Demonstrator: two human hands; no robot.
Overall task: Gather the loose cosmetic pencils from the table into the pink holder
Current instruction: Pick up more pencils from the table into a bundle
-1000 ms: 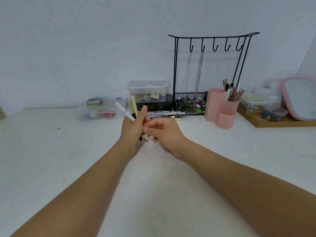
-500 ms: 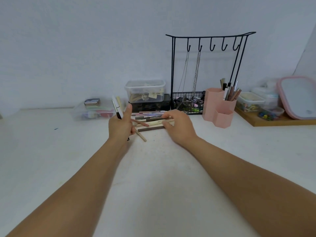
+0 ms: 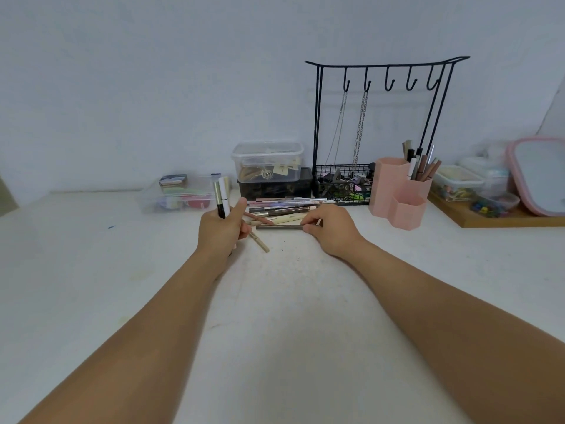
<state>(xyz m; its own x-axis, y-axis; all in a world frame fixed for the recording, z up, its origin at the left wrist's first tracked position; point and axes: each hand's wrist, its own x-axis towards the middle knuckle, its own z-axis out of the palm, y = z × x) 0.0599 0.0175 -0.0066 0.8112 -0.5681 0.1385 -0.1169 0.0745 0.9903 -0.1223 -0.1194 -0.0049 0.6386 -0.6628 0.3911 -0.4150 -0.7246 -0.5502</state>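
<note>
My left hand (image 3: 220,230) is closed around a small bundle of cosmetic pencils (image 3: 222,198) that stick up above the fist, one white, one dark. A beige pencil (image 3: 260,242) pokes out below that hand. My right hand (image 3: 331,229) pinches the right end of a dark brown pencil (image 3: 278,228) lying flat on the white table (image 3: 290,301). Behind it lies a pile of several loose pencils (image 3: 284,208). The pink holder (image 3: 399,189) stands to the right of the pile, with several pencils upright in its back cell.
A black wire jewellery stand (image 3: 379,130) with chains rises behind the pile. A clear lidded box (image 3: 267,162) sits on a dark box at the back, a flat clear box (image 3: 177,195) to the left. A wooden tray (image 3: 495,214) with small containers and a pink-rimmed lid (image 3: 538,175) is at right.
My hands have parted. The right hand went from the left hand out to the pile and now pinches the dark brown pencil. The left hand keeps its bundle upright.
</note>
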